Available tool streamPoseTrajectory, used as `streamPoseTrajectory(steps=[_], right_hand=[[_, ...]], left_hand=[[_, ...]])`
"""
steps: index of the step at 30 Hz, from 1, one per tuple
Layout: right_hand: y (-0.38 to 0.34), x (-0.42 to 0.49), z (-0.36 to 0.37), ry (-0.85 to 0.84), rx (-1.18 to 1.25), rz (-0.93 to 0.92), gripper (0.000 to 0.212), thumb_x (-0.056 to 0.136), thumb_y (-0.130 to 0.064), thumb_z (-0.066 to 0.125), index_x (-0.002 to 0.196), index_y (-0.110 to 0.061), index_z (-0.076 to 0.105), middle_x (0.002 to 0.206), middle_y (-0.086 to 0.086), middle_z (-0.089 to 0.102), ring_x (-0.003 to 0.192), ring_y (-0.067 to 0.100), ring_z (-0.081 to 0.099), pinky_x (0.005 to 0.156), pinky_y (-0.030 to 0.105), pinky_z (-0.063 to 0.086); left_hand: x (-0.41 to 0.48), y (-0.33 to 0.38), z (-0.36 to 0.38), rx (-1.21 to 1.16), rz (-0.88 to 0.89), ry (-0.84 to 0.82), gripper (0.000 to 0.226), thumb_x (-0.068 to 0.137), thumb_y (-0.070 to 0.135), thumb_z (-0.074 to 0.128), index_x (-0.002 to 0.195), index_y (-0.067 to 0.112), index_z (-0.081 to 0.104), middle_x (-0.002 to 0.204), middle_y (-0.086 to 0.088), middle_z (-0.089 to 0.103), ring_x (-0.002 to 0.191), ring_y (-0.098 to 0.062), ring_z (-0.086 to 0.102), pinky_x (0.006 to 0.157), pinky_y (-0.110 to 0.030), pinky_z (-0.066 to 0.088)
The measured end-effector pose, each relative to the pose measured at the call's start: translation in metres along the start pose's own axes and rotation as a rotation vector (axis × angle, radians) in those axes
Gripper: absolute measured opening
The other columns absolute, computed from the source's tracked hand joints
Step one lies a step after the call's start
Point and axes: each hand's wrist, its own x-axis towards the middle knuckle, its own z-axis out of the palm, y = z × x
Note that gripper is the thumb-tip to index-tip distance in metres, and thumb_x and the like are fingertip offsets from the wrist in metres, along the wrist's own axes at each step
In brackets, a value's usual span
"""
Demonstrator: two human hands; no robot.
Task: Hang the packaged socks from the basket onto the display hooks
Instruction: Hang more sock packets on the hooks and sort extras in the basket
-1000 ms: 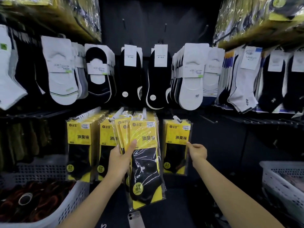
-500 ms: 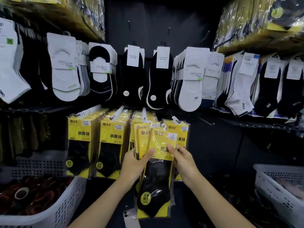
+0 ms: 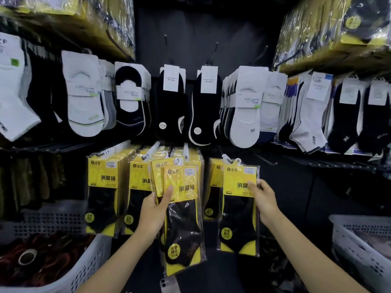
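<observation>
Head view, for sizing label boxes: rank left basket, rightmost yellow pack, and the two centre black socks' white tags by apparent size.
1. Left basket, though cropped and nearest.
2. Rightmost yellow pack.
3. Left tag and right tag: alike, unranked.

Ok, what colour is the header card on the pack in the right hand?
Yellow with black lettering, on the clear plastic sock pack; head view shows it.

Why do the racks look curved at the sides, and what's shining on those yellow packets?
Head view: the wide-angle lens bows the right rack; light glints off the plastic sock packs in the left hand and right hand; wrapped bundles above look smeared.
</observation>
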Motion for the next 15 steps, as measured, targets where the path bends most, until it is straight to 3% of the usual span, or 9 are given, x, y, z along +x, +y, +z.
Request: streamPoseTrajectory(steps=[2,5,7,9,10,12,13,15], right_hand=[[-0.001,0.007,0.007,-0.039,-0.018,-0.027,0.015,0.095,-0.013,0.056,0.104,-0.002,0.061,0.1,0.011,0.066,0.092,0.023,0.062,0.084,0.035,0.052],[0.005,0.017,0.016,-0.072,-0.03,-0.014,0.014,0.094,-0.015,0.057,0.102,-0.004,0.062,0.106,0.014,0.067,0.096,0.025,0.063,0.093,0.042,0.05],[0.011,0.022,0.018,-0.08,-0.036,0.004,0.013,0.093,-0.018,0.059,0.1,-0.008,0.063,0.108,0.013,0.068,0.101,0.026,0.065,0.096,0.043,0.05],[0.019,0.026,0.021,-0.039,-0.021,0.035,0.013,0.091,-0.021,0.063,0.097,-0.01,0.065,0.105,0.011,0.069,0.104,0.027,0.064,0.098,0.044,0.049],[0.022,0.027,0.022,0.002,-0.008,0.063,0.014,0.088,-0.022,0.067,0.095,-0.01,0.066,0.104,0.011,0.069,0.103,0.028,0.064,0.097,0.044,0.05],[0.029,0.028,0.024,0.103,0.029,0.132,0.017,0.083,-0.022,0.073,0.091,-0.009,0.066,0.102,0.011,0.069,0.101,0.027,0.064,0.095,0.042,0.051],[0.034,0.027,0.023,0.148,0.047,0.165,0.018,0.081,-0.02,0.075,0.092,-0.008,0.066,0.103,0.012,0.068,0.1,0.027,0.065,0.095,0.041,0.052],[0.042,0.022,0.02,0.22,0.085,0.212,0.024,0.081,-0.014,0.075,0.099,-0.002,0.066,0.106,0.016,0.068,0.096,0.025,0.064,0.092,0.036,0.052]], left_hand=[[0.001,0.001,0.0,-0.006,-0.016,-0.017,0.043,0.079,0.056,0.056,0.059,0.022,0.038,0.03,0.008,0.029,0.03,-0.003,0.033,0.044,-0.018,0.033],[0.002,0.002,0.0,-0.022,-0.008,-0.024,0.048,0.078,0.055,0.056,0.064,0.01,0.048,0.03,0.012,0.036,0.033,0.0,0.039,0.05,-0.02,0.032],[0.001,0.004,0.0,-0.027,0.011,-0.018,0.047,0.075,0.057,0.056,0.062,0.012,0.048,0.03,0.01,0.038,0.034,-0.004,0.039,0.048,-0.02,0.033],[0.0,0.007,0.0,-0.052,0.028,-0.029,0.062,0.082,0.05,0.058,0.082,-0.012,0.054,0.035,0.005,0.048,0.038,-0.008,0.051,0.049,-0.025,0.039],[-0.001,0.007,0.001,-0.059,0.037,-0.043,0.066,0.086,0.044,0.059,0.094,-0.02,0.046,0.038,0.005,0.051,0.042,-0.005,0.055,0.05,-0.027,0.042],[-0.002,0.005,0.002,-0.044,0.051,-0.058,0.065,0.089,0.038,0.058,0.101,-0.023,0.04,0.035,0.013,0.05,0.039,0.005,0.052,0.047,-0.016,0.042],[-0.003,0.005,0.002,-0.054,0.053,-0.068,0.063,0.089,0.037,0.058,0.1,-0.022,0.042,0.038,0.014,0.054,0.042,0.007,0.055,0.047,-0.014,0.043],[-0.006,0.005,0.005,-0.095,0.045,-0.097,0.052,0.088,0.039,0.058,0.097,-0.012,0.053,0.07,0.014,0.062,0.072,0.009,0.059,0.06,-0.021,0.048]])
